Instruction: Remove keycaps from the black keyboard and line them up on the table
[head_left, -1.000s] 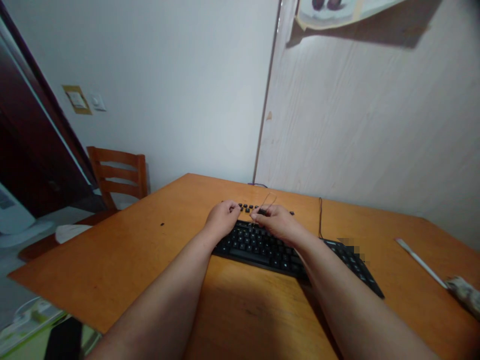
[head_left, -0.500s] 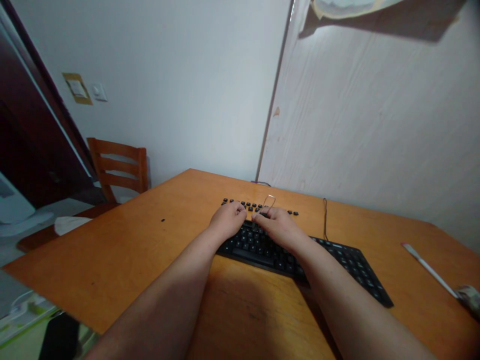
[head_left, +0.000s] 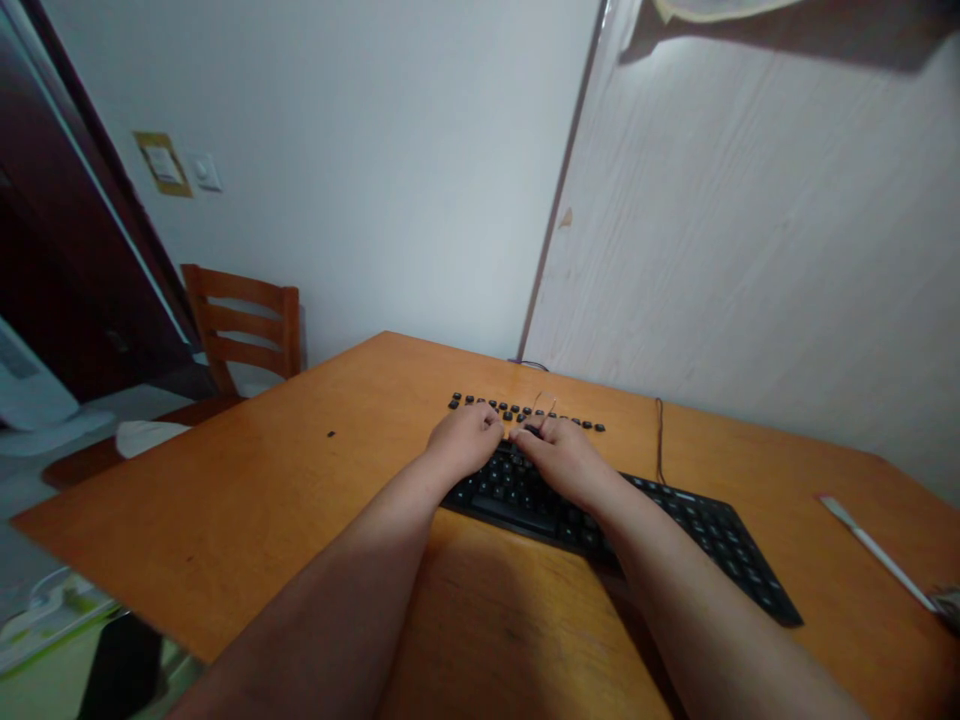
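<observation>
A black keyboard (head_left: 510, 508) lies on the wooden table, partly covered by my hands and forearms. Over its far edge, my right hand (head_left: 564, 452) pinches a wire keycap puller (head_left: 553, 405), whose thin loop sticks up past the fingers. My left hand (head_left: 466, 440) is closed close beside it at the upper left of the keyboard; its fingertips are curled in, and anything between them is hidden. Behind both hands, loose black keycaps (head_left: 503, 406) stand in rows on the table.
A small dark piece (head_left: 331, 434) lies alone on the table (head_left: 300, 510) to the left. The keyboard's cable (head_left: 660, 440) runs back toward the wall. On the right is a white-handled brush (head_left: 874, 548). A wooden chair (head_left: 244, 320) stands beyond the left edge.
The view has shifted slightly, moving the scene a little to the right. The puller's wire loop has turned or tilted in my right hand. Both hands stay at the keyboard's far edge.
</observation>
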